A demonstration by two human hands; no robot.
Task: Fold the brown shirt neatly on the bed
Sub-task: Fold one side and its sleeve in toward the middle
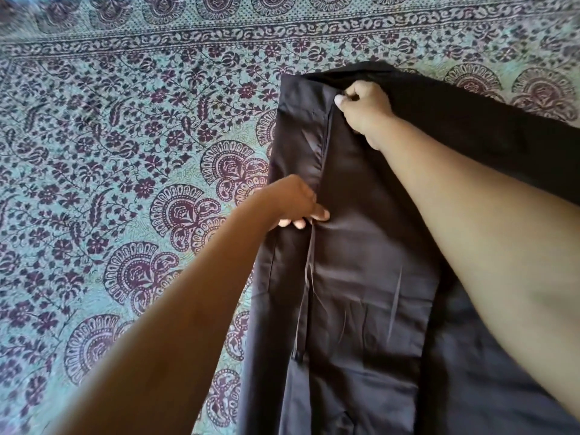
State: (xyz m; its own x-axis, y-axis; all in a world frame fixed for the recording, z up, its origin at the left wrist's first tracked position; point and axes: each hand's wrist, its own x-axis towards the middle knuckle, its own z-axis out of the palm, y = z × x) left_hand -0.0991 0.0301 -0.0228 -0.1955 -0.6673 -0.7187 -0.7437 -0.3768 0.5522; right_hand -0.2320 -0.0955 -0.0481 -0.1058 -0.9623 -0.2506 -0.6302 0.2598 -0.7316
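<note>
The brown shirt [370,262] lies spread lengthwise on the right half of the bed [110,152], running from near me to the far edge. A long flap edge runs down its middle-left. My right hand [365,109] pinches that edge near the shirt's far end, fingers closed on the cloth. Halfway down, my left hand [298,204] grips the same edge, its fingertips curled under the fabric. My right forearm covers part of the shirt's right side.
A teal bedsheet with dark maroon floral and paisley print covers the whole bed. Its bordered band [282,29] runs along the far side. The left half of the bed shows only the sheet.
</note>
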